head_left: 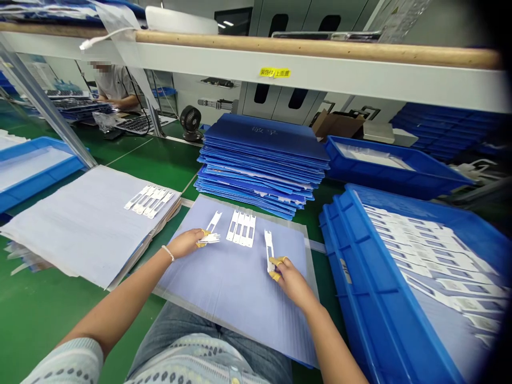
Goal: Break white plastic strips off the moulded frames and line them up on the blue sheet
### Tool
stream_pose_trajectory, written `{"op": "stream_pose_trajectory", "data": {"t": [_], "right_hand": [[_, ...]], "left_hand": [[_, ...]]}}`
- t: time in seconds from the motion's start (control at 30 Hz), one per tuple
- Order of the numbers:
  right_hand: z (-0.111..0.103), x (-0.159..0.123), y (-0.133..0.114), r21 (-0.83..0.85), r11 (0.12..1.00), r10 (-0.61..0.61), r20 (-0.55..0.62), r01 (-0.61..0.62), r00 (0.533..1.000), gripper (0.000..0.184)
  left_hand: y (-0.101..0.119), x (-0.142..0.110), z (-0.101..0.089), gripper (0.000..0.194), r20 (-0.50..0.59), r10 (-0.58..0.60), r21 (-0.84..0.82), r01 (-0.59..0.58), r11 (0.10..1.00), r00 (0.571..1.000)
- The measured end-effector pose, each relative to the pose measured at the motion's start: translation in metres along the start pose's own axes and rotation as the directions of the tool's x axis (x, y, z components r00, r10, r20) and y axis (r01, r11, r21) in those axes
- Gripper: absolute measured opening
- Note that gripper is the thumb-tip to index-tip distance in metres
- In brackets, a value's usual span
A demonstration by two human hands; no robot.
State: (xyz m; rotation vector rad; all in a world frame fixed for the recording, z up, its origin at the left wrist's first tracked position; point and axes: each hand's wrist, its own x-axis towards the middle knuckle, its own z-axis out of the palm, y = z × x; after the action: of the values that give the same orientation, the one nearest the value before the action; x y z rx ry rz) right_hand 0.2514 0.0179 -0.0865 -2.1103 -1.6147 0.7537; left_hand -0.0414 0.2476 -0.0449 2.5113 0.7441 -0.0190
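A pale blue sheet (236,282) lies on the green table in front of me. On it sits a row of several white plastic strips (241,228). My left hand (187,244), with yellow finger cots, pinches a small bunch of white strips (208,238), one strip (214,220) angled up beside it. My right hand (288,276), also in yellow finger cots, pinches the near end of a single white strip (268,248) that lies on the sheet, right of the row.
A stack of blue corrugated sheets (262,160) stands behind. Blue bins (352,266) with white parts sit to the right. At left, white paper (80,224) carries more strips (150,200). Another person (114,85) works at far left. A shelf beam (280,64) runs overhead.
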Motion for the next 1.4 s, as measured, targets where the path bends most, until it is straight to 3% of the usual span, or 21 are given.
{"op": "stream_pose_trajectory", "data": {"t": [0.13, 0.3, 0.73, 1.03, 1.23, 1.4], "right_hand": [[0.001, 0.035, -0.024, -0.058, 0.994, 0.081, -0.11, -0.088, 0.991, 0.041], [0.011, 0.07, -0.037, -0.098, 0.981, 0.155, -0.116, -0.166, 0.981, 0.042], [0.014, 0.073, -0.04, -0.219, 0.964, 0.138, -0.066, -0.149, 0.988, 0.045], [0.014, 0.073, -0.042, -0.249, 0.955, 0.152, -0.049, -0.159, 0.987, 0.046], [0.013, 0.073, -0.044, -0.247, 0.955, 0.159, -0.048, -0.166, 0.986, 0.045], [0.009, 0.073, -0.047, -0.225, 0.961, 0.153, -0.059, -0.163, 0.986, 0.045]], "left_hand": [[0.012, 0.035, 0.009, 0.029, -0.034, 0.014, 0.025, -0.013, 1.0, 0.999], [0.017, 0.065, 0.024, 0.033, -0.013, 0.01, 0.057, -0.009, 0.998, 1.0], [0.023, 0.068, 0.03, 0.031, 0.012, -0.01, 0.053, 0.009, 0.999, 1.0], [0.024, 0.068, 0.034, 0.043, 0.012, -0.046, 0.019, 0.046, 0.999, 0.999], [0.027, 0.067, 0.034, 0.038, -0.013, -0.092, -0.132, 0.09, 0.987, 0.996], [0.033, 0.064, 0.029, 0.034, -0.096, -0.157, -0.402, 0.106, 0.91, 0.983]]}}
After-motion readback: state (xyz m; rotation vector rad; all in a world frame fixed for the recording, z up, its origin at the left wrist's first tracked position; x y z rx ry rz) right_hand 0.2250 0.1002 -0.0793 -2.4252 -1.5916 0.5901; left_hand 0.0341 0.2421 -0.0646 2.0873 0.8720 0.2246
